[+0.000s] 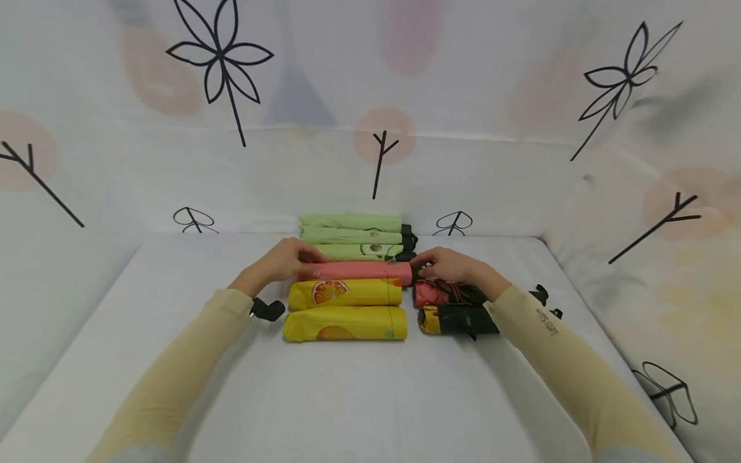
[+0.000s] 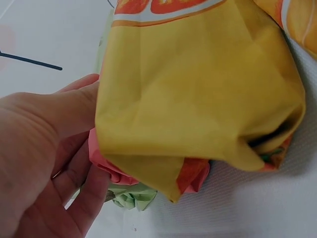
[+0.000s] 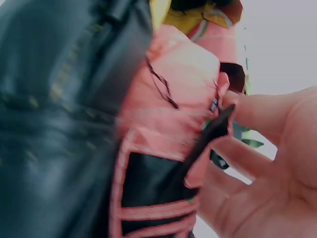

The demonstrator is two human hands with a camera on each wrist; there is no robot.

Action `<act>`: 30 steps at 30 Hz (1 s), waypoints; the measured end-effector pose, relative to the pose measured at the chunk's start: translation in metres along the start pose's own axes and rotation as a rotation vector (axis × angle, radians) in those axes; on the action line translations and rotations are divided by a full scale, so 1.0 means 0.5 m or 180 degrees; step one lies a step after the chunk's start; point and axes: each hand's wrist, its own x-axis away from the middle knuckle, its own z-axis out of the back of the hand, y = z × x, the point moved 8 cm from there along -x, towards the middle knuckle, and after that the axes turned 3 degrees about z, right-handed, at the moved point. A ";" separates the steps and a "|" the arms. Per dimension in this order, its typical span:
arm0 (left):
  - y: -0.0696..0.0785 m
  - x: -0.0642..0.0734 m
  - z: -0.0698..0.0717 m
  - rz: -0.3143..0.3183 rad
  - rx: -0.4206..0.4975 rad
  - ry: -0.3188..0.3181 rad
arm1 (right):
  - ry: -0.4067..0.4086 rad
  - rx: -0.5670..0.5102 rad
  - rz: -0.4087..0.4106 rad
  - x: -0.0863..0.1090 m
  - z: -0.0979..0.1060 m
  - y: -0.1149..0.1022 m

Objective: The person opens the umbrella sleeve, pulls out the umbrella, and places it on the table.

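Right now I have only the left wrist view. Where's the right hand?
Observer: The right hand is at the black right end of the pink roll.
Operator: I catch some green past that. How many green rolls are there?
Observer: Three, lying side by side just beyond the pink roll.
Operator: And anything to the right of the yellow rolls?
Observer: Yes, two part-black bundles lie there, one in front of the other.
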 end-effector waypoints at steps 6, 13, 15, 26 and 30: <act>-0.007 0.002 0.002 0.0026 -0.0005 0.0026 | -0.0363 -0.0279 -0.0234 -0.009 -0.006 0.002; -0.010 0.002 0.000 0.0058 -0.0043 0.0006 | -0.0402 -0.0158 -0.0262 -0.026 -0.006 0.008; -0.006 0.003 0.000 0.0046 -0.0057 0.0000 | -0.0388 -0.0116 -0.0224 -0.027 -0.005 0.008; -0.001 0.008 0.006 -0.0043 -0.0245 0.0009 | -0.0209 0.0239 0.0059 -0.029 0.002 -0.008; 0.007 0.014 0.008 -0.0148 -0.0311 0.0005 | -0.0158 0.0174 0.0027 -0.025 0.002 -0.006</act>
